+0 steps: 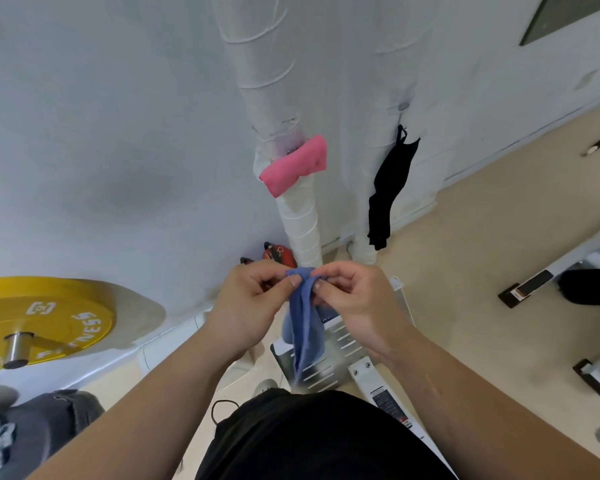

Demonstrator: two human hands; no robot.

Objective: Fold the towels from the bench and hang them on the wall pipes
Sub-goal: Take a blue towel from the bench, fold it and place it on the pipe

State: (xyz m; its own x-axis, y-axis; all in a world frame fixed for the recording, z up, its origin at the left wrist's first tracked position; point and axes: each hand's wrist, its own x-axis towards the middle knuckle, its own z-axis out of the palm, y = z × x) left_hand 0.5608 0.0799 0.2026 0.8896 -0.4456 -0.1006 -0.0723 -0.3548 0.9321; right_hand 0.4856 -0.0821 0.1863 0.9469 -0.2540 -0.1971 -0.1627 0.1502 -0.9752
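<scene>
A blue towel (305, 327) hangs in a narrow bunch from its top edge, pinched between both hands close together. My left hand (253, 299) grips the top from the left with thumb and fingers. My right hand (354, 299) grips it from the right. Straight ahead a white wrapped pipe (297, 220) runs up the wall, with a folded pink towel (293, 166) draped on its joint. A second wrapped pipe (387, 133) stands to the right, and a black cloth (388, 188) hangs from a hook beside it.
A yellow weight plate (45, 320) on a bar sticks out at the left. A white metal bench frame (329, 362) stands below the towel. A red object (278, 256) sits at the foot of the pipe. More bench frames (568, 271) stand on the beige floor at the right.
</scene>
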